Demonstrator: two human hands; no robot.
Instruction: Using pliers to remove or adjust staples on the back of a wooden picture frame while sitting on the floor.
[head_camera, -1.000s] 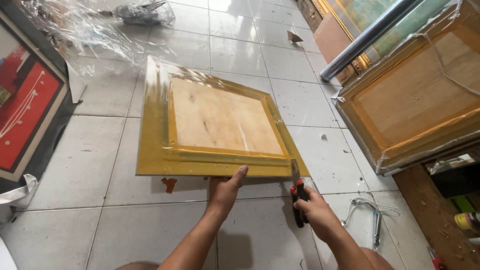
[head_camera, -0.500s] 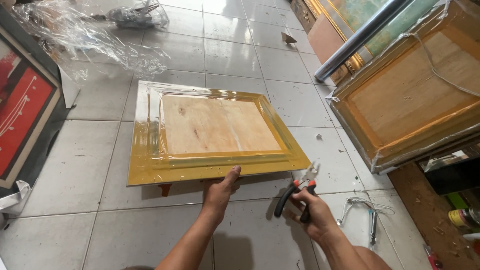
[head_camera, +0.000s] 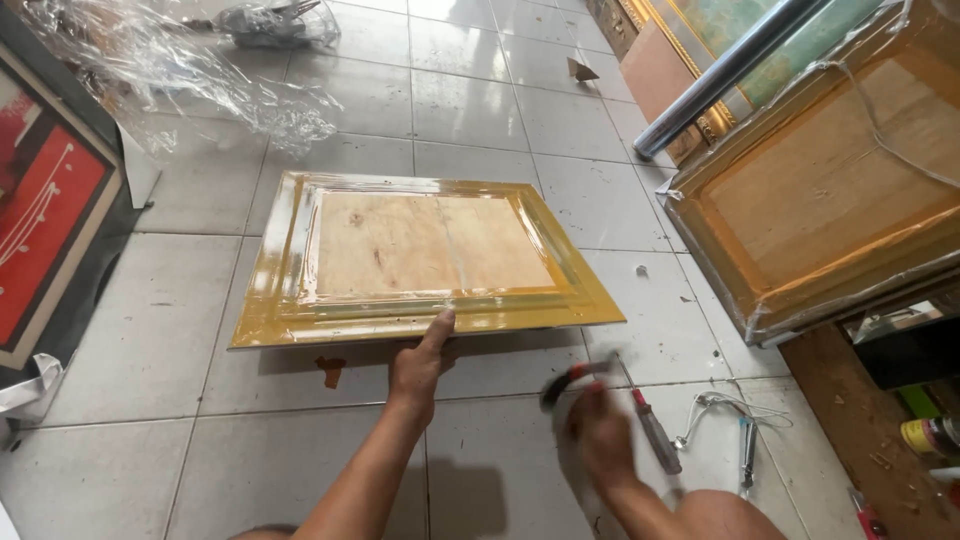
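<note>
Fingers of the left hand (head_camera: 420, 362) gripped the near edge of the gold frame (head_camera: 420, 260) lying face-down on the tiled floor (head_camera: 180, 350). Right hand (head_camera: 600, 440), blurred, closed on red-handled pliers (head_camera: 572, 378); bare tiles lay around.

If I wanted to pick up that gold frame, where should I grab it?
Probably by the near long edge of the frame, coming from the person's side. It lies flat, that edge overhangs with shadow beneath, and the left hand already grips there.
</note>
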